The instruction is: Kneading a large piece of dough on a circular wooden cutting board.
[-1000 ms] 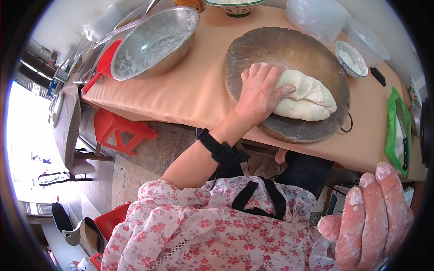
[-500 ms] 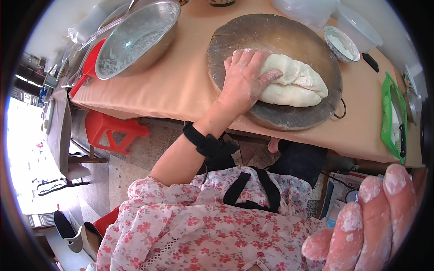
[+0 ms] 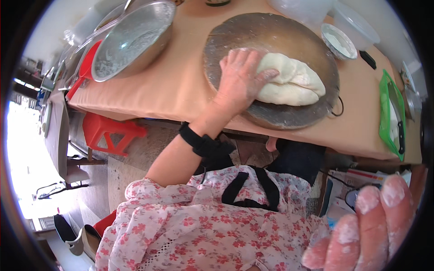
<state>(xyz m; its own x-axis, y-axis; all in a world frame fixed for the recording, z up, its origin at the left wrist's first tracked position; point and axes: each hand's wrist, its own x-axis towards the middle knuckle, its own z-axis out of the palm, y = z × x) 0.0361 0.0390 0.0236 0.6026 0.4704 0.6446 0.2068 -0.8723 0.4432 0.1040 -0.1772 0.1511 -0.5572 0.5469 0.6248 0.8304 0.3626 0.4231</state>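
Observation:
A thick, folded lump of pale dough [image 3: 291, 83] lies on a round wooden chopping board [image 3: 312, 113], with a crease running along its top. My left hand [image 3: 240, 77] grips the dough's left end; its thumb presses on top, and the fingertips reach over the far side, partly hidden. Close to the camera at the lower right, my right hand [image 3: 366, 226] is raised off the table. Its floury fingers are stretched out, with nothing seen in them; the palm is cut off by the picture's edge.
A big floury metal bowl [image 3: 133, 43] and a red dipper [image 3: 86, 67] stand at the left. Beyond the board's right side are a bowl of flour [image 3: 339, 41] and clear plastic tubs [image 3: 355, 25]. A green basket [image 3: 389, 135] holds a black-handled knife [image 3: 400, 137]. A red stool [image 3: 110, 131] stands below.
The whole view has shifted slightly. My left hand stays on the dough, which keeps its shape and place on the board. My right hand remains raised, a little lower in view.

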